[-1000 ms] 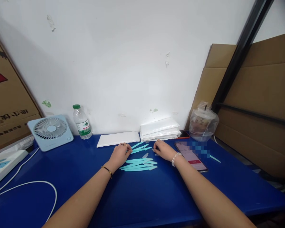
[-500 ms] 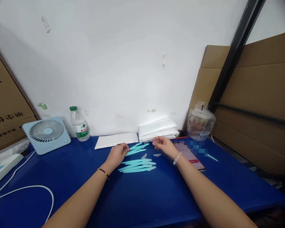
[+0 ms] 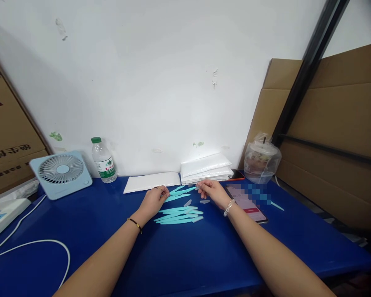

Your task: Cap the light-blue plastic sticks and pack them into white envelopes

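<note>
Several thin turquoise sticks point(image 3: 177, 221) with clear covers at their right ends lie side by side on the blue table. Above them are more turquoise sticks point(image 3: 181, 197), one of them pinched at its left end by my left hand point(image 3: 156, 199). My right hand point(image 3: 212, 192) pinches a small clear cover point(image 3: 197, 187) at that stick's right tip. Loose clear covers point(image 3: 204, 201) rest on the table between the two groups, just below my right hand.
White padded envelopes point(image 3: 205, 166) and a flat one point(image 3: 151, 182) lie by the wall. A phone point(image 3: 247, 204), bagged cup point(image 3: 261, 161) and another phone point(image 3: 236, 175) stand or lie right; a bottle point(image 3: 104, 163), blue fan point(image 3: 62, 175) and white cable point(image 3: 66, 251) are left.
My right hand has moved slightly left with the small clear cover, which now meets the tip of the stick. My left hand has barely moved.
</note>
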The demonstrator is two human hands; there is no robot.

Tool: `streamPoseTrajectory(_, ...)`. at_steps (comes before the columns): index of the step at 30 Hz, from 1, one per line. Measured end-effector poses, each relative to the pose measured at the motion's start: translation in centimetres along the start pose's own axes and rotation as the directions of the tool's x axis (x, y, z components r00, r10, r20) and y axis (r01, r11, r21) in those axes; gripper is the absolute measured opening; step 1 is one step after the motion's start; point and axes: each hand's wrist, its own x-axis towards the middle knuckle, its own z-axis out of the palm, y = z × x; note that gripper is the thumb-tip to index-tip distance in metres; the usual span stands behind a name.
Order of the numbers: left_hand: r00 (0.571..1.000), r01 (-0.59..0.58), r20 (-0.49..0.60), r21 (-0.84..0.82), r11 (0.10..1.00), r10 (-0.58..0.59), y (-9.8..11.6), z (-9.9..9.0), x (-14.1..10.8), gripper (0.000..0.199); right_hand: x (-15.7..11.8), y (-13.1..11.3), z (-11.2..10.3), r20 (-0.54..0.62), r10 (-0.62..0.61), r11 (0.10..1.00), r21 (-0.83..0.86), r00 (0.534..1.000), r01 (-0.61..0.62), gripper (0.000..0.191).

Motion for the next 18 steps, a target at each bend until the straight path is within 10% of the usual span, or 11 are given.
streamPoseTrajectory(18, 0.999, -0.011, 0.034, -0.023, 1.000, 0.012, 0.9, -0.1, -0.3, 0.023, -0.5, 0.0, 1.3, 0.099, 0.018, 0.999, 0.026, 0.995, -0.021, 0.037)
